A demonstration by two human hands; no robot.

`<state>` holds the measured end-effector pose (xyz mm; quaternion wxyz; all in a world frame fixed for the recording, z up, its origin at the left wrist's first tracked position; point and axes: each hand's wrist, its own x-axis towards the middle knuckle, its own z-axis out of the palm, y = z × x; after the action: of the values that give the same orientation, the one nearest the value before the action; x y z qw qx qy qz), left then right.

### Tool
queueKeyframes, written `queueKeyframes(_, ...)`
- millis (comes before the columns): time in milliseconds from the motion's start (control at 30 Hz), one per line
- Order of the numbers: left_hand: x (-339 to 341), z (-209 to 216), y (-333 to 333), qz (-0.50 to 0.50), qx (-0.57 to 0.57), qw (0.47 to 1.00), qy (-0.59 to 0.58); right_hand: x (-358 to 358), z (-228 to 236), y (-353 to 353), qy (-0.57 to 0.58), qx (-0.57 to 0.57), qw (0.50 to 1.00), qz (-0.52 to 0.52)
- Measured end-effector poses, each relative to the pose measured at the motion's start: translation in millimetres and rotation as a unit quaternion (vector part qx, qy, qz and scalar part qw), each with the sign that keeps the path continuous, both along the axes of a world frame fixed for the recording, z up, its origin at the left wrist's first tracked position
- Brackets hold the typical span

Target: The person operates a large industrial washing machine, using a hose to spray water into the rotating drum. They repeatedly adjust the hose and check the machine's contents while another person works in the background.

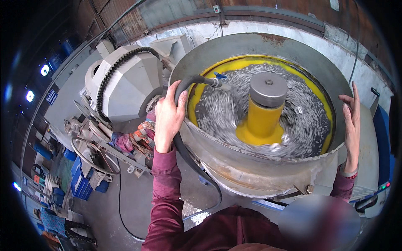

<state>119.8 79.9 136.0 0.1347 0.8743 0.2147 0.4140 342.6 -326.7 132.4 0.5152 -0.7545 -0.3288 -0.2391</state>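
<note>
Fingers of your left hand (167, 119) curled round black hose (193, 78), its nozzle (216, 82) over tub's (247, 161) left side; your right hand (354, 119) open, empty, near tub's right rim.

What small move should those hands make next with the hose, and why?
Perhaps the left hand, gripping the hose, should swing it slightly inward: its valved end sits over the left side of the grey tub, short of the central post.
</note>
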Motion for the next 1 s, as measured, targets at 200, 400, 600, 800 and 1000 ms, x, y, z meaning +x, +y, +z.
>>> queueKeyframes(200,1,-5,3,-0.035,-0.051,0.997,-0.035,2,0,-5,0.013,-0.034,0.999,0.008)
queueKeyframes(400,2,0,-9,-0.045,-0.126,0.989,-0.061,1,3,-7,0.023,-0.070,0.997,0.031)
queueKeyframes(600,4,-7,-1,-0.060,-0.099,0.990,-0.085,-1,10,-3,0.062,-0.066,0.995,0.042)
queueKeyframes(800,3,-1,-8,-0.042,-0.138,0.988,-0.047,-3,11,-2,0.080,-0.057,0.995,0.028)
queueKeyframes(1000,4,-14,9,-0.034,-0.053,0.996,-0.069,-5,11,-3,0.087,-0.055,0.994,0.021)
